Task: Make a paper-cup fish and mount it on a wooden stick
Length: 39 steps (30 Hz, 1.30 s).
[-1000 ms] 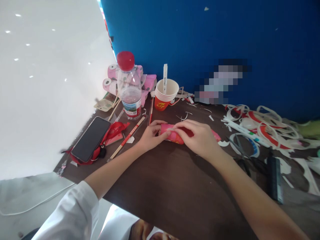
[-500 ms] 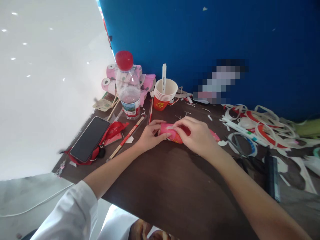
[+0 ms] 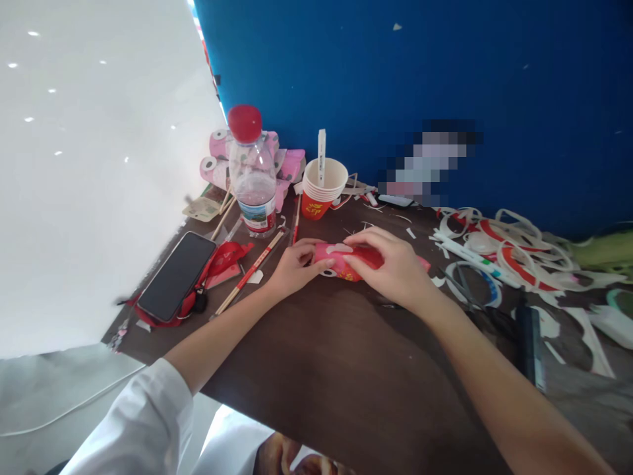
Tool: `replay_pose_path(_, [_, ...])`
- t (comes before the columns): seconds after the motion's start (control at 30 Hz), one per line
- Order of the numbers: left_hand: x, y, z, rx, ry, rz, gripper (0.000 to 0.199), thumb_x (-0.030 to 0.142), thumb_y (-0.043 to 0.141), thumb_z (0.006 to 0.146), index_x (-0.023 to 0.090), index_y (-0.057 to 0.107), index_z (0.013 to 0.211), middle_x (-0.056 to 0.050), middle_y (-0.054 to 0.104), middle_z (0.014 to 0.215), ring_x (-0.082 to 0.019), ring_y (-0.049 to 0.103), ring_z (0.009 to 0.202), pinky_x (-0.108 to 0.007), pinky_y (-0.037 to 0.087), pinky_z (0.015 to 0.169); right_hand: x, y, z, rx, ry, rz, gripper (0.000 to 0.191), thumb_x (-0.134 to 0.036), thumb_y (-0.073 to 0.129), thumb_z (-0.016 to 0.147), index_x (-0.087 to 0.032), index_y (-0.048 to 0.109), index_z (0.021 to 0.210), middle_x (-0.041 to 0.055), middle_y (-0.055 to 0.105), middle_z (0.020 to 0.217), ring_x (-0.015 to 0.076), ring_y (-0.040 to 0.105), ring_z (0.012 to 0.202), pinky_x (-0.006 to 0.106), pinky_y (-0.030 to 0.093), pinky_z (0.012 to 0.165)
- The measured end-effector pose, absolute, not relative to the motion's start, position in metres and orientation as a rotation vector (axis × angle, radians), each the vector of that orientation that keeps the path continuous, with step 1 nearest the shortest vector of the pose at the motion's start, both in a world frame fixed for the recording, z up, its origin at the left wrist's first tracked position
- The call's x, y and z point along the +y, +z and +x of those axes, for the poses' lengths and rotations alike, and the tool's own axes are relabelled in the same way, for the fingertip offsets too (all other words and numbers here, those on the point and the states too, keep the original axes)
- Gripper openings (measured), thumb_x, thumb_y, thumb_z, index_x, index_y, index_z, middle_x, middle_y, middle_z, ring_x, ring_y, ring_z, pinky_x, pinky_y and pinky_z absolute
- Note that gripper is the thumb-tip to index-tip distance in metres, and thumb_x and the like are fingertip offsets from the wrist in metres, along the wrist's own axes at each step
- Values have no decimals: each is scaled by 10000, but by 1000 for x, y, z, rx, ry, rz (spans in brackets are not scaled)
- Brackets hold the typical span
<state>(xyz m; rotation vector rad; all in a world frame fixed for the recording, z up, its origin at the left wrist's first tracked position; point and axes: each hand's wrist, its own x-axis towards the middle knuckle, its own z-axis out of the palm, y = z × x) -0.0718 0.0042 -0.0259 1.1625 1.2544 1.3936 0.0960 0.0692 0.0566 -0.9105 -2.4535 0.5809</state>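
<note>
A pink and red rolled paper craft (image 3: 341, 265) lies on the dark table in front of me. It has a round white eye with a dark centre and a pale patch (image 3: 339, 249) on top. My left hand (image 3: 298, 267) grips its left end between thumb and fingers. My right hand (image 3: 390, 265) is curved over its middle, thumb on the near side and fingertips on the far side, close to the pale patch. The right hand hides part of the craft, and its pink far end (image 3: 423, 263) shows beyond that hand.
Behind stand a red-capped bottle (image 3: 253, 178) and stacked paper cups (image 3: 316, 208) with a white marker (image 3: 322, 155). At left lie a phone (image 3: 177, 276) and wrapped chopsticks (image 3: 251, 272). Paper rings (image 3: 519, 257), scissors (image 3: 465, 287) and a dark tool (image 3: 529, 343) lie right.
My right fingertips have come off the pale patch and spread around the craft. The patch and the eye show more fully now. The view has shifted slightly.
</note>
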Motion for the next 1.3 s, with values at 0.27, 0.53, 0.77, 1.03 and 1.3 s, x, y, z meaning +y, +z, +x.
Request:
replay_pose_path(0.27, [3,-17,-70,1374,1416,1132,368,445,612,796,140,542,602,-95,625,943,-166,592,883,-290,453,789,70,60,110,-2374,487,-959,150,-229,561,812,-211,626,946,70,676,959,231,650,908,391,523,822])
replay_pose_path(0.53, [3,-11,-70,1532,1458,1213,418,368,554,819,167,412,481,-61,652,794,-143,587,761,-266,427,713,74,42,153,-2159,344,-1138,278,-327,591,811,-219,597,1067,120,610,1138,299,568,1117,526,438,977])
replay_pose_path(0.77, [3,-13,-72,1551,1397,1128,394,482,522,831,151,541,617,-44,651,772,-133,565,706,-249,426,639,72,6,181,-1818,1030,-1269,655,-408,764,664,-269,464,1230,95,561,1236,260,609,1065,498,499,948])
replay_pose_path(1.03, [1,-17,-72,1271,1508,975,441,431,713,691,215,355,830,-17,599,950,-121,599,804,-260,475,717,64,12,166,-1430,1311,-1321,579,-394,824,566,-231,527,1036,43,693,846,224,687,809,389,583,750])
replay_pose_path(1.3, [0,-19,-77,1334,1436,1165,419,363,653,773,209,459,1110,-54,600,1007,-177,623,922,-323,517,791,59,0,177,-1367,1368,-1364,446,-463,730,686,-257,572,1049,27,691,862,203,685,787,365,571,752])
